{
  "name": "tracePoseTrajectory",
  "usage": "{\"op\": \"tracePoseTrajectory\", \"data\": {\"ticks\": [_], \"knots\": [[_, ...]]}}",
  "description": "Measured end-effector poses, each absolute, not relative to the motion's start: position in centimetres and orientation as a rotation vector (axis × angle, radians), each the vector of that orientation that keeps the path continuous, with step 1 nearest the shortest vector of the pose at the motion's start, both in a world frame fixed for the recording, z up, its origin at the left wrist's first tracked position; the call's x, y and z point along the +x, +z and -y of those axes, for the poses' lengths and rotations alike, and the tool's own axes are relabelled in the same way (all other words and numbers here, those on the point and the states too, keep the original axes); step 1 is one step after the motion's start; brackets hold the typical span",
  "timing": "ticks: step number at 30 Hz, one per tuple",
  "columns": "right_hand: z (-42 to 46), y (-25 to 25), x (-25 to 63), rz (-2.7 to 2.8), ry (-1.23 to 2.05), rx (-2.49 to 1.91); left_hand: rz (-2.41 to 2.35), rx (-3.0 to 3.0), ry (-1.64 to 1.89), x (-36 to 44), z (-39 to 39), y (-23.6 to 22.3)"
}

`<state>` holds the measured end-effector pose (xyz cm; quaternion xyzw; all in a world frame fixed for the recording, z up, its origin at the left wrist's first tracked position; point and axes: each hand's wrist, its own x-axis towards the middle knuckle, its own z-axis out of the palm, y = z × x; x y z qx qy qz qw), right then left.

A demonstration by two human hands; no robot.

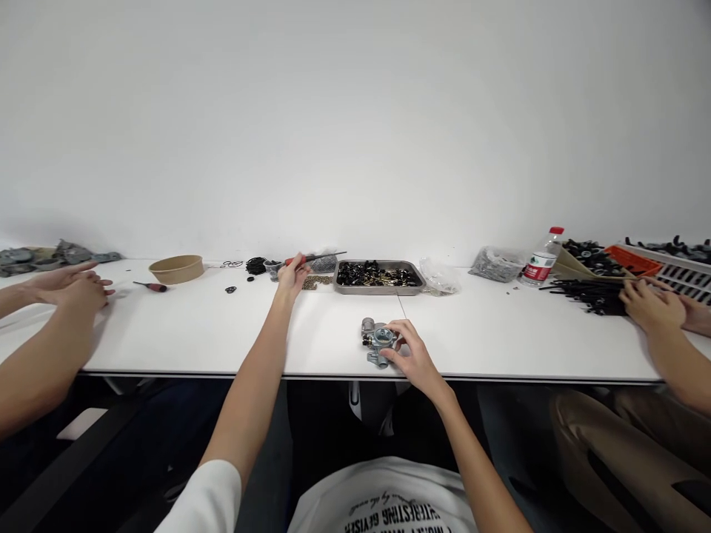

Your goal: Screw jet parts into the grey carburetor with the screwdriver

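Carburetor (381, 340) near front edge of worktop (333, 340) | right hand (412, 354) half-curled, gripping its right side | left hand (292, 277) clasping screwdriver (309, 258)

Red-capped bottle (541, 263), tan bowl (181, 274), white slatted basket (682, 262)

A workshop: people (658, 312) work along one table (489, 340) with screwdrivers (158, 287), a tray (381, 291) of small parts (369, 274) and a carburetor (383, 337).
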<state>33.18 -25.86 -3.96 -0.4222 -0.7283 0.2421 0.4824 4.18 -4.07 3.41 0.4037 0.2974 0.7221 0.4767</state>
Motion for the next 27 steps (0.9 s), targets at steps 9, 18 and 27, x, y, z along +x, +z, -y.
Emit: {"op": "tracePoseTrajectory", "data": {"ticks": [9,18,27], "knots": [[23.6,0.8,37.7,2.1,0.789,-1.168,-0.753,0.512,1.969,0.9,3.3,0.2],[8.7,5.3,48.1,1.745,0.171,-1.883,-1.032,0.426,2.163,0.4,2.8,0.3],[3.4,2.4,50.3,1.809,0.219,-2.178,-1.177,0.624,2.127,0.6,2.6,-0.3]]}}
